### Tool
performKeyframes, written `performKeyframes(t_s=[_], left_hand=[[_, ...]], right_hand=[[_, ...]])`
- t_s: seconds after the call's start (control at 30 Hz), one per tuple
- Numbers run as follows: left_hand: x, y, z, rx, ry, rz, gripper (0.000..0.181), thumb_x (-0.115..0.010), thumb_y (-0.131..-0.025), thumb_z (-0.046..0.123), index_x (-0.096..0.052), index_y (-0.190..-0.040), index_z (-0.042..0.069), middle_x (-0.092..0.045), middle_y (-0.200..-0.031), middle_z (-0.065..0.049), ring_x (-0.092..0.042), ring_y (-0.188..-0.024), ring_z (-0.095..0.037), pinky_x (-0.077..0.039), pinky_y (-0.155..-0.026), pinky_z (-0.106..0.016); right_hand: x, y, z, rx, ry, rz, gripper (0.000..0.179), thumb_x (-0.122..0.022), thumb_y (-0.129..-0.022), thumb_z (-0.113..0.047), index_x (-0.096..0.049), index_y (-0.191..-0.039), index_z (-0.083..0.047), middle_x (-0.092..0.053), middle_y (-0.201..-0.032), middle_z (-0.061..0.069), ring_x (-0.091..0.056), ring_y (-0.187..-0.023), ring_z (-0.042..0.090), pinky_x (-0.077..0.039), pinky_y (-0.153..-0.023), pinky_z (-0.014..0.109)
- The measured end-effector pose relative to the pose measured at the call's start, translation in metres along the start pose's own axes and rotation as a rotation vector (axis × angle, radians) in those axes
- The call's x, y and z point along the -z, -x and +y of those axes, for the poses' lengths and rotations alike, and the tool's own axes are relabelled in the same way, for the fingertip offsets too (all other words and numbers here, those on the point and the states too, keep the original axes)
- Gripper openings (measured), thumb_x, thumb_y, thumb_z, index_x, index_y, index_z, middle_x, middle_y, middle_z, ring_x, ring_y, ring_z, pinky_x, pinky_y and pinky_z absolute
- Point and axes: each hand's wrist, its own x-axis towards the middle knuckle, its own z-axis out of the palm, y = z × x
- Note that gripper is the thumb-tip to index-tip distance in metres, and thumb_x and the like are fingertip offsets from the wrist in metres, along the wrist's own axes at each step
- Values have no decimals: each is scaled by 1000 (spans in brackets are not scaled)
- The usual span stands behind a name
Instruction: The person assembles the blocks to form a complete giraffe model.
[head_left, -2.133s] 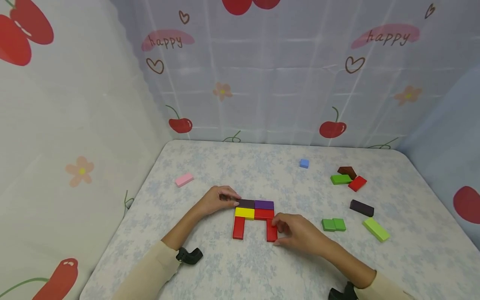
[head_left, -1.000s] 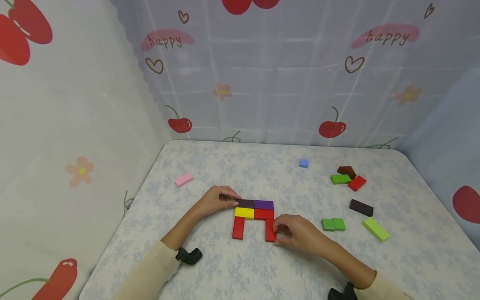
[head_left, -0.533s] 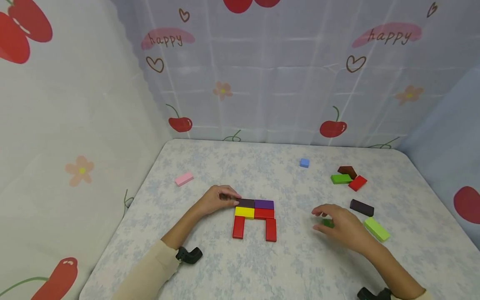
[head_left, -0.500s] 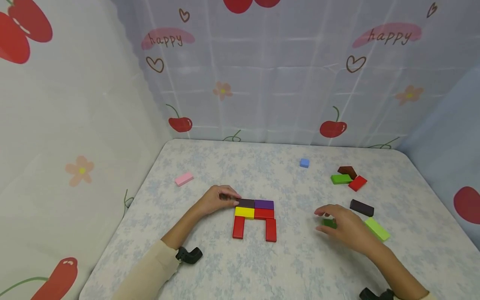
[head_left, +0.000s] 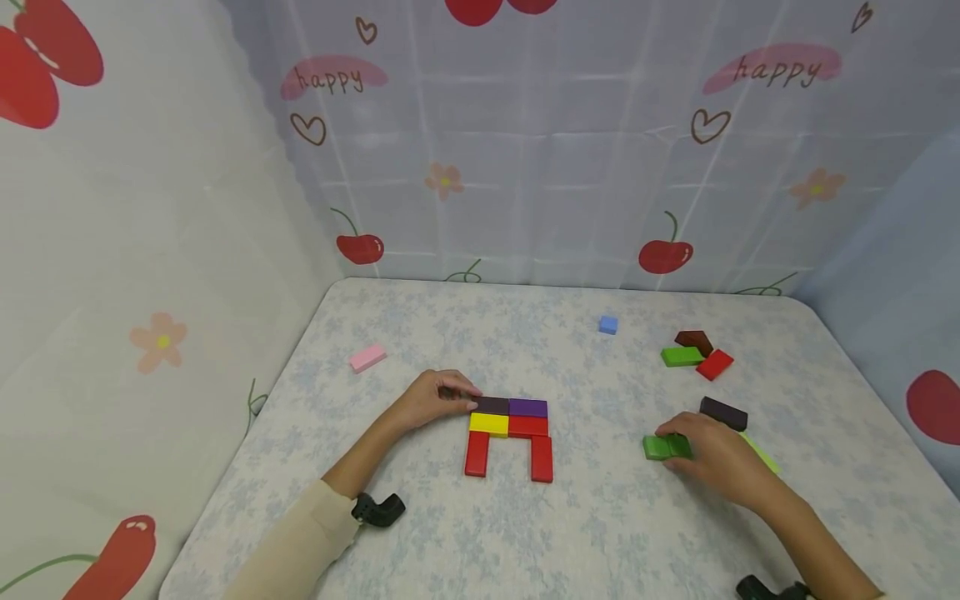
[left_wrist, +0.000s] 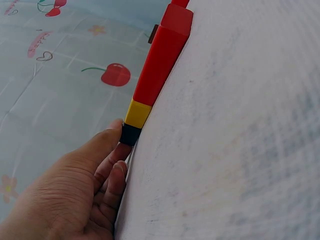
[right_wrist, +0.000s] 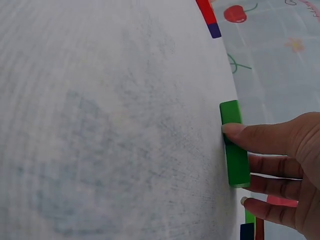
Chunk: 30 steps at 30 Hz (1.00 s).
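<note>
My left hand [head_left: 435,402] pinches the left end of a black block [head_left: 492,406] between thumb and fingers. That block lies against a purple block [head_left: 528,408]. Below them are a yellow block [head_left: 489,425] and a red block [head_left: 528,427], with two red upright blocks as legs, a left leg [head_left: 476,454] and a right leg [head_left: 542,460]. Over on the right, my right hand [head_left: 716,458] has its thumb and fingers on either side of two adjoining green blocks [head_left: 656,448], gripping the right one; the right wrist view shows the thumb [right_wrist: 235,131] against the green side.
Behind my right hand lie a second black block [head_left: 723,413] and a partly covered lime block [head_left: 763,454]. Farther back are a brown block [head_left: 694,341], a bright green block [head_left: 682,357], a red block [head_left: 715,365] and a small blue block [head_left: 608,325]. A pink block [head_left: 368,358] lies far left.
My right hand has let go of the right red leg and moved right to the green blocks, its fingers closing round them. My left hand has stayed at the black block.
</note>
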Motion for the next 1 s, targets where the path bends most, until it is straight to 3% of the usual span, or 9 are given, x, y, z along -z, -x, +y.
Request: performKeyframes(t_s=[0.27, 0.53, 0.7, 1.0], left_hand=[[1, -1, 3, 7, 20, -11, 20, -76, -90, 4, -78, -111, 2, -73, -104, -11, -59, -81, -15, -48, -69, -25], [1, 0, 2, 10, 26, -7, 20, -77, -90, 3, -78, -110, 1, -73, -104, -12, -59, -81, -14, -48, -69, -25], [0, 0, 1, 10, 25, -5, 20, -76, -90, 3, -78, -110, 1, -73, -104, -12, -59, -80, -14, -48, -69, -25], [0, -1, 2, 8, 19, -4, 20, -77, -90, 4, -78, -110, 2, -73, -104, -11, -59, -81, -11, -49, -69, -25]], right_hand=[[-1, -5, -8, 32, -12, 63, 36, -90, -76, -17, -75, -108, -14, -71, -105, -4, -65, -99, 22, -55, -82, 43], [-7, -11, -40, 98, -58, 98, 37, -90, -76, -15, -74, -109, -16, -69, -104, -9, -64, -92, 16, -56, -77, 35], [-14, -13, -63, 105, -70, 43, 37, -90, -77, -18, -74, -110, -19, -68, -103, -12, -63, -91, 12, -56, -77, 32], [-35, -12, -92, 197, -100, -51, 34, -89, -78, -23, -72, -107, -20, -65, -99, -17, -59, -89, 3, -55, -77, 29]])
